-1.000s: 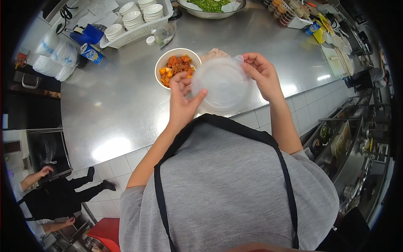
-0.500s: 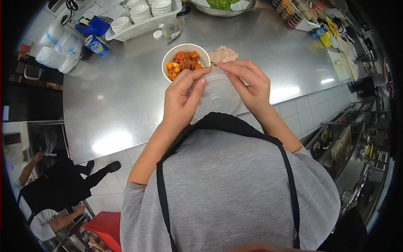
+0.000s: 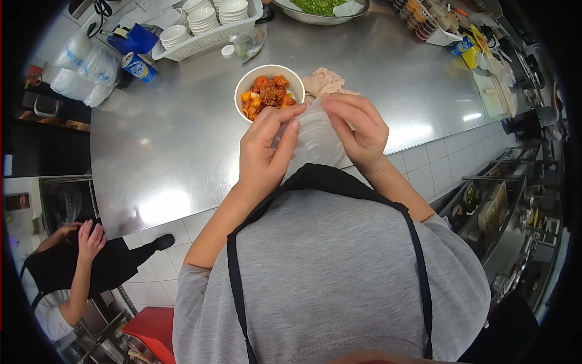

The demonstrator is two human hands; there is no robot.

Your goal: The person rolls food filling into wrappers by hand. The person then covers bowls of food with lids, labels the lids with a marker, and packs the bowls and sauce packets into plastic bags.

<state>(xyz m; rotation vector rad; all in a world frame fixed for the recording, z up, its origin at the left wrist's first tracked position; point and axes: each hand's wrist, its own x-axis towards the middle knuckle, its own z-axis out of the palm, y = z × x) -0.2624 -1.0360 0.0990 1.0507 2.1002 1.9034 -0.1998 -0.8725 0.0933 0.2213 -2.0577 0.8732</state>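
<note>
A round clear plastic lid [image 3: 316, 144] is between my two hands, close to my chest. My left hand [image 3: 262, 141] is closed at its left edge, thumb and fingers bent together. Bent fingers of my right hand [image 3: 364, 126] pinch the far right part of the rim. Just beyond my left fingertips, a white round bowl [image 3: 299, 82] holds chunks of food in red sauce [image 3: 270, 91], topped with brown minced bits. A crumpled beige cloth [image 3: 322, 83] lies to the right of the bowl, beyond my right fingertips.
On the steel table [image 3: 170, 133] stand a white basket [image 3: 206, 43] of small dishes, a blue can [image 3: 138, 67], and a metal bowl [image 3: 321, 19] of chopped greens. Small containers [image 3: 422, 21] sit far right. Another person [image 3: 79, 261] is at lower left, beside a red bin [image 3: 151, 330].
My hands and the lid have shifted slightly toward me, showing more of the cloth. The other person at lower left has raised a hand and moved closer to the table corner.
</note>
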